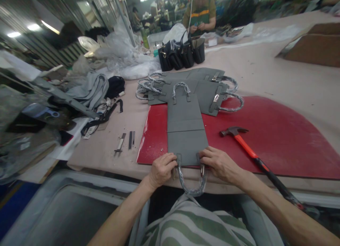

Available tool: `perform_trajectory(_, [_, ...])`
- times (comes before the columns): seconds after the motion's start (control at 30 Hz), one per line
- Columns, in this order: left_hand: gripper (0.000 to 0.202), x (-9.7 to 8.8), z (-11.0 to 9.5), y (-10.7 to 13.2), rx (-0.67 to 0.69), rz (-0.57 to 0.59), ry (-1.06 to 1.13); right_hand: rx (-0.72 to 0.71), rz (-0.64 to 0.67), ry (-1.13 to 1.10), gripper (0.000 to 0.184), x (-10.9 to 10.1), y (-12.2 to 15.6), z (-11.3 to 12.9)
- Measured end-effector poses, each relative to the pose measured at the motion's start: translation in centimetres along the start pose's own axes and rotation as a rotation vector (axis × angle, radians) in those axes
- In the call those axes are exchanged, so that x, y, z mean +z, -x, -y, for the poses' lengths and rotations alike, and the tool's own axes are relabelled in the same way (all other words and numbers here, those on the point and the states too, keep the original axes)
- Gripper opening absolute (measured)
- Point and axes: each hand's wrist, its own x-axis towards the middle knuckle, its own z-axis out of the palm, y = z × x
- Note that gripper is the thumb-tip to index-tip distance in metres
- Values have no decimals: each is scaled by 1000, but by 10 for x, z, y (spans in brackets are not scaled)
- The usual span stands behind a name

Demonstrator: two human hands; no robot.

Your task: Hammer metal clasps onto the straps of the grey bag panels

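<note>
A long grey leather bag panel lies flat on a red mat, with a plastic-wrapped handle at its near end and another handle at its far end. My left hand has its fingers curled on the near left corner of the panel, beside the handle's left base. On the near right corner my right hand grips in the same way, by the handle's right base.
A hammer with an orange and black shaft lies on the mat to the right. More grey panels are stacked behind. Small metal tools lie left of the mat. Black bags and another person are farther back. A cardboard box stands far right.
</note>
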Motion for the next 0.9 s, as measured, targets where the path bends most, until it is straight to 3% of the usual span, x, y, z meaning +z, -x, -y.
perform_trajectory(0.27, [31,3,0,3,-20,-13,17,-97,-140,-155,29,10,11,-6])
perform_trajectory(0.43, [30,5,-3,4,-39,-45,-7,-60,-158,-167,25,9,10,5])
perform_trajectory(0.57, [31,6,-9,6,-44,-56,10,178,-407,-183,29,21,22,28])
perform_trajectory(0.7, [36,5,-14,9,-90,-32,57,512,-626,-172,17,37,39,53])
perform_trajectory(0.8, [35,0,-18,8,-174,-50,99,648,-662,-198,19,44,43,65])
perform_trajectory(0.9, [29,-8,-13,3,-321,-68,76,680,-666,-185,26,50,40,59])
